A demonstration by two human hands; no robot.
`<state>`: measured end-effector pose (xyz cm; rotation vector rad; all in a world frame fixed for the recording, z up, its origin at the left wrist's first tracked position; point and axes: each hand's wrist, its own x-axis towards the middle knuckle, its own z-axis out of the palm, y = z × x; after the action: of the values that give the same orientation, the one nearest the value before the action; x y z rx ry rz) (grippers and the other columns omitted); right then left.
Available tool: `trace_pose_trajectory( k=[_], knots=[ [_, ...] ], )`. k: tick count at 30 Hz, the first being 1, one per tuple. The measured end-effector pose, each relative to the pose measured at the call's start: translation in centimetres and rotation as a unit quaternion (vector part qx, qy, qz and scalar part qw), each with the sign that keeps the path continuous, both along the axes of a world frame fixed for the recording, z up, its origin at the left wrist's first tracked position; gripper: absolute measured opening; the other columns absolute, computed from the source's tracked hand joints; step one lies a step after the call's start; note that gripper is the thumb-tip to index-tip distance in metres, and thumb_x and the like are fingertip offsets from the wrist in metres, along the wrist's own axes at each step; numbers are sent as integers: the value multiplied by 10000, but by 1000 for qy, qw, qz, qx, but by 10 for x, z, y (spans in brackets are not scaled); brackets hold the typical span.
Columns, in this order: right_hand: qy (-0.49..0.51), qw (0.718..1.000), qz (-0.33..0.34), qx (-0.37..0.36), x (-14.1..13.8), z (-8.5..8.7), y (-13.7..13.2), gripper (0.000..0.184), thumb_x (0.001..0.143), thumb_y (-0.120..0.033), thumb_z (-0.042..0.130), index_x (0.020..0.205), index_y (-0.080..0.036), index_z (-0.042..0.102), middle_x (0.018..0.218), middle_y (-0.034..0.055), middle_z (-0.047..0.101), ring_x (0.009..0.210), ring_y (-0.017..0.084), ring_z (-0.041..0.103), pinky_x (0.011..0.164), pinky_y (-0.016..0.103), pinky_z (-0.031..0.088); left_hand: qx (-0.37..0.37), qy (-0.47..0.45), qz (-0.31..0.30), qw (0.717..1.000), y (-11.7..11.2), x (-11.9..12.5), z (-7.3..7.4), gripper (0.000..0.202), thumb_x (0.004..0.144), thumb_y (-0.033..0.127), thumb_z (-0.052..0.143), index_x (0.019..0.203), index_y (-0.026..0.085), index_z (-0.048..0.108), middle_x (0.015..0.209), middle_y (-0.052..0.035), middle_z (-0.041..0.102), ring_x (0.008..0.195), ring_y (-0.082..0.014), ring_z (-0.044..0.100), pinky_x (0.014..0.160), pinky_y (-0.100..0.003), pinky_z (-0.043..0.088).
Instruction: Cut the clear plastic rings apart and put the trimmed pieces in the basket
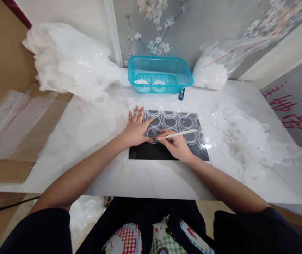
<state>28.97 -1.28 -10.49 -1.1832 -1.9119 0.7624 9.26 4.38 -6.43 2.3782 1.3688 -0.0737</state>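
Observation:
A black mat (145,153) lies on the white table (151,180), covered by a clear plastic sheet stamped with ring shapes (178,121). My left hand (136,128) rests flat on the sheet's left part, fingers stretched out, thumb beside one ring. My right hand (176,144) is closed in a pinch round a thin white stick (179,134), whose tip sits at that same ring (153,133) between the two hands.
A blue basket (160,74) with white discs stands at the back. Piles of clear plastic lie at back left (68,63) and right (248,139). A zip bag of white pieces (214,68) and a blue pen (182,94) are behind. Cardboard (13,141) lies left.

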Motion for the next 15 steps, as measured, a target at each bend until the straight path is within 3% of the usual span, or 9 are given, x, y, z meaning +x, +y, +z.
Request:
trace_pose_trajectory(
  k=[3, 6, 9, 11, 13, 15],
  knots=[
    [-83, 991, 33, 96, 0, -1, -8, 168, 936, -274, 538, 939, -242, 703, 999, 39, 754, 1182, 264, 594, 993, 452, 473, 3, 3, 0, 1000, 2, 1, 0, 960, 718, 506, 746, 1499, 212, 271, 1571, -143, -208, 1406, -384, -253, 1127, -612, -95],
    [-198, 950, 79, 228, -1, -3, -14, 170, 944, -247, 526, 959, -255, 695, 1058, 26, 749, 1258, 293, 534, 1111, 552, 309, 5, 22, 2, 1000, 8, 5, 0, 1084, 678, 481, 786, 1527, 210, 170, 1549, -157, -260, 1385, -394, -288, 1100, -634, -131],
    [-246, 927, 66, 277, 0, 0, 1, 178, 943, -217, 517, 963, -281, 682, 1034, 5, 753, 1202, 267, 571, 1155, 589, 171, -19, 31, 4, 999, 12, 8, 1, 1219, 637, 505, 802, 1537, 206, 35, 1536, -179, -275, 1382, -399, -289, 1079, -653, -144],
    [-232, 937, 1, 262, 6, 10, 27, 209, 947, -207, 489, 947, -294, 679, 1010, -10, 752, 1152, 250, 595, 1153, 599, 153, -33, 29, 5, 999, 13, 8, 2, 1254, 634, 506, 802, 1532, 223, -27, 1532, -179, -281, 1381, -397, -287, 1075, -661, -134],
    [-174, 944, -135, 245, 17, 25, 55, 230, 959, -243, 451, 923, -279, 675, 979, 0, 746, 1073, 246, 627, 1119, 603, 228, -33, 29, 3, 999, 11, 7, 5, 1248, 646, 479, 804, 1529, 244, -47, 1531, -179, -279, 1382, -390, -285, 1075, -665, -122],
    [-87, 924, -278, 247, 30, 41, 71, 250, 970, -306, 428, 936, -250, 669, 978, 32, 733, 1002, 245, 645, 1061, 590, 327, -20, 32, 0, 999, 8, 5, 9, 1222, 664, 456, 801, 1530, 249, -35, 1534, -184, -267, 1386, -381, -282, 1076, -664, -118]
  ],
)
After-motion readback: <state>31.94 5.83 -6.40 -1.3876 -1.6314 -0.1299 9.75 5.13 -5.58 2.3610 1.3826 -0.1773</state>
